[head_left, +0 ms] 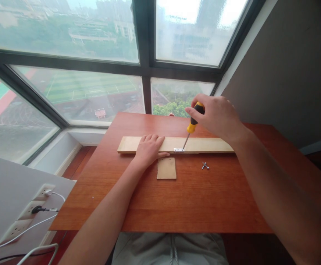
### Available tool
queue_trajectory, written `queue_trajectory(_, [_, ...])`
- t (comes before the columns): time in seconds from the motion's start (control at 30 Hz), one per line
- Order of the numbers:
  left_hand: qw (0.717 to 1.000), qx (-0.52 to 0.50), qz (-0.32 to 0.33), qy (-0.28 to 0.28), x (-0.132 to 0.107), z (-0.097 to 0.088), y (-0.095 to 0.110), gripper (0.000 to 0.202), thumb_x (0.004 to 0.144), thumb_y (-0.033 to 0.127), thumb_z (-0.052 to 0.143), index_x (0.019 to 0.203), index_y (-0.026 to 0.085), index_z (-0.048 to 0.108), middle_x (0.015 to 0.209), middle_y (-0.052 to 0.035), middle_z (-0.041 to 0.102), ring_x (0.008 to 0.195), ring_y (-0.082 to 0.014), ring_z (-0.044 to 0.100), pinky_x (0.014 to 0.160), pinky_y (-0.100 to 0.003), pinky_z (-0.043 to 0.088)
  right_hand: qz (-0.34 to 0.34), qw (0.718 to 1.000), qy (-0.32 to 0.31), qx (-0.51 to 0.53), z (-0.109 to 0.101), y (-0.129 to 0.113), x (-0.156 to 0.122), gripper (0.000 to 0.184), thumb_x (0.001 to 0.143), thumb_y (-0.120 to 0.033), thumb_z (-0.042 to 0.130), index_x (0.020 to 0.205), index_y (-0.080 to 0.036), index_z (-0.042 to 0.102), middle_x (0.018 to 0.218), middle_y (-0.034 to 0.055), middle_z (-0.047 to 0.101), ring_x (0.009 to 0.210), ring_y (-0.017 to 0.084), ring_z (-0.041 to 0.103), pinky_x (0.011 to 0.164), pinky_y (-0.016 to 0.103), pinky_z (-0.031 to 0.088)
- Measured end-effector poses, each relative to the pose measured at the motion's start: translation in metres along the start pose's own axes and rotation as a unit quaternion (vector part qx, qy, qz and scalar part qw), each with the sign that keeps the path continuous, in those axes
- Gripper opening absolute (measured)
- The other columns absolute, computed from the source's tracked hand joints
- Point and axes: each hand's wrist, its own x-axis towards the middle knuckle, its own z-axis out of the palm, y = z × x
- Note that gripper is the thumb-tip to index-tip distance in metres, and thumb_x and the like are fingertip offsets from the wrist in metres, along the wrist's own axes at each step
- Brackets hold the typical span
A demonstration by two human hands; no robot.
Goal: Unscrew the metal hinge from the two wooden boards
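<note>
A long pale wooden board [201, 144] lies across the table. My left hand [149, 147] grips it left of the middle, fingers over the top to the far edge and thumb along the near edge. Closed around the yellow and black handle of a screwdriver [192, 127] is my right hand [215, 114]. The screwdriver tilts, its tip touching the right end of a small silver metal hinge [178, 149] at the board's near edge. A square piece of brown cardboard [166, 169] lies just in front of the board. Some small screws [205, 165] rest crossed on the tabletop.
The reddish-brown table [149, 206] stands against large framed windows [94, 88]. A grey wall [287, 66] rises at the right. At lower left, sockets with plugs and cables [40, 209] are on a low white wall. My lap is at the near edge.
</note>
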Motion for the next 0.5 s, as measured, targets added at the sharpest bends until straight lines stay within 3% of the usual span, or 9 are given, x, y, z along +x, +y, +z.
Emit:
queue_trajectory(0.13, [1.000,-0.006,-0.004,0.001,-0.0005,0.0004,0.0001,0.070,0.081,0.071,0.060,0.133,0.024,0.053,0.121,-0.0128,0.061,0.113,-0.0304,0.054,0.100,-0.041,0.035,-0.029,0.998,-0.027,0.056,-0.0031,-0.0006,-0.0003,0.021,0.082,-0.031,0.056,0.101,-0.026,0.065,0.094,0.0054,0.072,0.079,0.023,0.061,0.062,0.032,0.038])
queue_trajectory(0.2, [1.000,-0.008,-0.006,0.000,-0.0006,0.0005,0.0003,0.070,0.080,0.071,0.061,0.133,0.025,0.053,0.122,-0.0127,0.061,0.113,-0.0305,0.054,0.100,-0.041,0.035,-0.028,0.998,-0.025,0.055,-0.0037,-0.0007,-0.0011,0.021,0.082,-0.032,0.055,0.100,-0.026,0.065,0.097,0.0055,0.072,0.079,0.023,0.061,0.062,0.032,0.037])
queue_trajectory(0.33, [1.000,-0.005,-0.007,0.002,-0.0007,0.0007,0.0007,0.071,0.080,0.071,0.060,0.133,0.024,0.053,0.121,-0.0129,0.061,0.114,-0.0309,0.054,0.100,-0.041,0.035,0.013,1.000,0.012,-0.014,-0.0012,0.0004,-0.0025,0.026,0.088,-0.046,0.052,0.093,-0.026,0.069,0.082,0.0071,0.070,0.072,0.023,0.059,0.059,0.033,0.033])
queue_trajectory(0.5, [1.000,0.001,-0.008,0.004,-0.0012,0.0011,0.0014,0.070,0.082,0.072,0.056,0.132,0.023,0.054,0.120,-0.0137,0.061,0.113,-0.0314,0.054,0.099,-0.041,0.035,-0.001,1.000,-0.003,0.008,-0.0025,0.0013,-0.0031,0.022,0.083,-0.033,0.055,0.100,-0.027,0.069,0.091,0.0052,0.072,0.073,0.023,0.060,0.059,0.033,0.034])
